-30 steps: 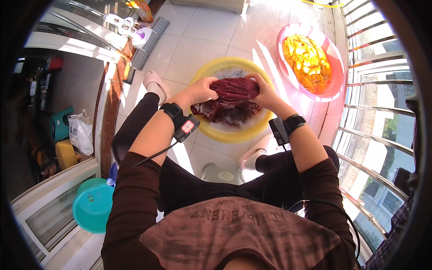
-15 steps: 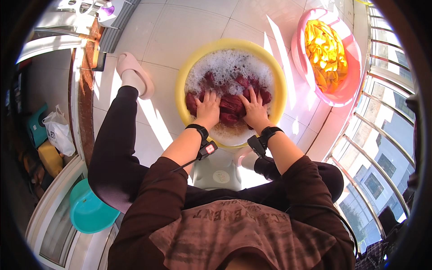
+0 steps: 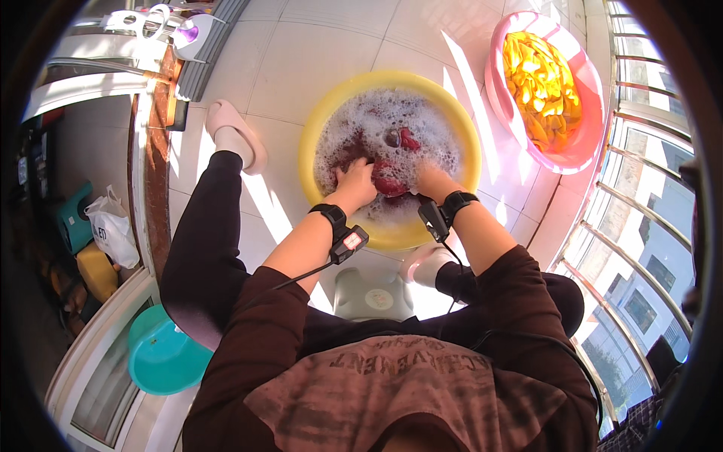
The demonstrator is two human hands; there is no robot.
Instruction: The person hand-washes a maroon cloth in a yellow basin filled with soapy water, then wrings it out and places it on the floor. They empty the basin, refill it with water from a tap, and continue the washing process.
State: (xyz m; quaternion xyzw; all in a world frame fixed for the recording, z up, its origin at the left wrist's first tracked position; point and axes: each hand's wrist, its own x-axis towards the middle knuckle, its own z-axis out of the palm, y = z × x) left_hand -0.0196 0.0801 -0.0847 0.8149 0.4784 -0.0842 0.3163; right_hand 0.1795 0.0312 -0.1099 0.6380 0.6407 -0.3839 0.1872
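Note:
In a yellow basin of sudsy water, a dark red wet cloth lies mostly under the foam, with small folds poking up. My left hand is in the basin's left half. Its fingers curl down against the cloth, their tips under the suds. Across from it, my right hand is sunk into the foam at the cloth's right side, and its fingers are hidden. Both wrists wear black bands with small devices attached.
A pink tub with yellow cloth in water stands at the far right, near the window railing. Close before me is a grey stool. Teal basins sit at the lower left. A cable hangs from each wrist device.
Both hands have gone from lying spread on the cloth to reaching deeper, the right one under the foam. Much of the cloth has sunk below the suds.

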